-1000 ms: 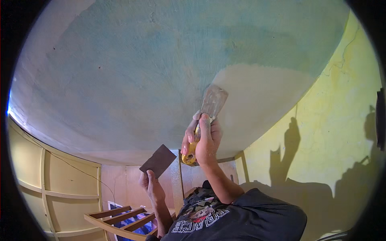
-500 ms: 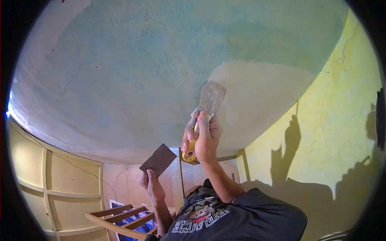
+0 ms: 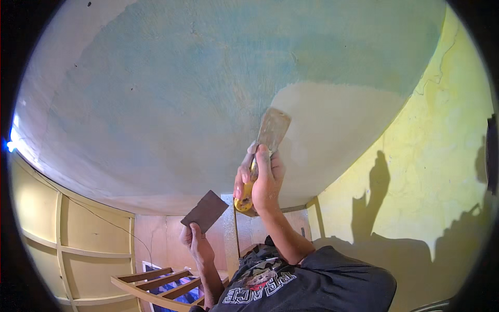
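Observation:
My right hand (image 3: pixel 267 179) is closed around the yellow handle of a putty knife (image 3: pixel 274 127), thumb pressed near the base of the blade. The broad, smeared blade points up toward the pale patch on the blue-green ceiling (image 3: pixel 182 83); whether it touches the surface I cannot tell. Lower and to the left, my left hand (image 3: pixel 197 243) pinches a dark brown, flat rectangular plate (image 3: pixel 206 211) by its lower edge. The plate is tilted, well apart from the knife. Pale dust or filler marks the fingers of both hands.
A yellow wall (image 3: pixel 405 192) with shadows rises on the right. Cream panelling (image 3: pixel 93 223) with battens stands on the left. Below my left hand is a wooden slatted frame (image 3: pixel 156 286), like a ladder. A thin cable (image 3: pixel 112 221) hangs along the panelling.
The putty knife's blade has shifted down slightly, and its pale smears look fainter. Both hands keep their grips. The whole view has tilted a little.

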### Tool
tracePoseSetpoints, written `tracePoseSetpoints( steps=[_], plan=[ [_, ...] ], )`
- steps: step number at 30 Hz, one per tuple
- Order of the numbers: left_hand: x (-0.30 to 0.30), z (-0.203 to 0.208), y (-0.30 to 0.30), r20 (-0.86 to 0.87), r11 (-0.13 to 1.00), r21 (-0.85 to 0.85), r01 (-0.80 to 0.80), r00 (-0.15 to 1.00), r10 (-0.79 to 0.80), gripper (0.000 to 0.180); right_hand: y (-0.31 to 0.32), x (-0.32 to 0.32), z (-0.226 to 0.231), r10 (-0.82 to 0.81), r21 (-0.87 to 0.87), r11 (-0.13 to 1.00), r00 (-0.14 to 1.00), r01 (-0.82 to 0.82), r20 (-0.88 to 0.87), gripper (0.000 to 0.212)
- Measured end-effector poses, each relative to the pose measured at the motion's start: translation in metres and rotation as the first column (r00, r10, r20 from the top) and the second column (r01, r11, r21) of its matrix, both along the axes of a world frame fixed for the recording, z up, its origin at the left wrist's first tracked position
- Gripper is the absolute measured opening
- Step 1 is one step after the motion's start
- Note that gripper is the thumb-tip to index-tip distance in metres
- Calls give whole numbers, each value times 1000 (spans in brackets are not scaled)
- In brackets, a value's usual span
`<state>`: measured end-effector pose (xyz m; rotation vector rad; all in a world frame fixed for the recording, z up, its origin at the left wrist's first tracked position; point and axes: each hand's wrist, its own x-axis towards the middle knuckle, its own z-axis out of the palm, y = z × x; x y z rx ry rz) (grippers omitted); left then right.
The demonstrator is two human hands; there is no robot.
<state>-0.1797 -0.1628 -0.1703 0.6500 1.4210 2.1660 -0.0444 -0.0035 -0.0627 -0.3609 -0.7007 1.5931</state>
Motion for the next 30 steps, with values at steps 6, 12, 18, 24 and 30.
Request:
tracePoseSetpoints(
  steps=[6, 12, 18, 24, 30],
  plan=[
    [3, 5, 4, -31, 1000, 6, 13, 999, -13, 24, 5, -5, 1, -11, -3, 1000, 1000, 11, 3, 30],
    [1, 6, 5, -62, 995, 52, 82, 995, -79, 29, 9, -8, 0, -24, 16, 1000, 999, 24, -22, 29],
    [-8, -10, -2, -56, 996, 28, 79, 995, -78, 28, 8, -8, -2, -38, -9, 999, 999, 38, -4, 31],
    [-3, -9, -1, -46, 998, 17, 58, 997, -58, 27, 11, 0, -5, -20, -29, 999, 1000, 20, 7, 30],
    [0, -5, 3, -50, 999, 21, 47, 998, -46, 26, 13, 5, 3, -8, -57, 998, 1000, 8, 16, 32]
  ],
)
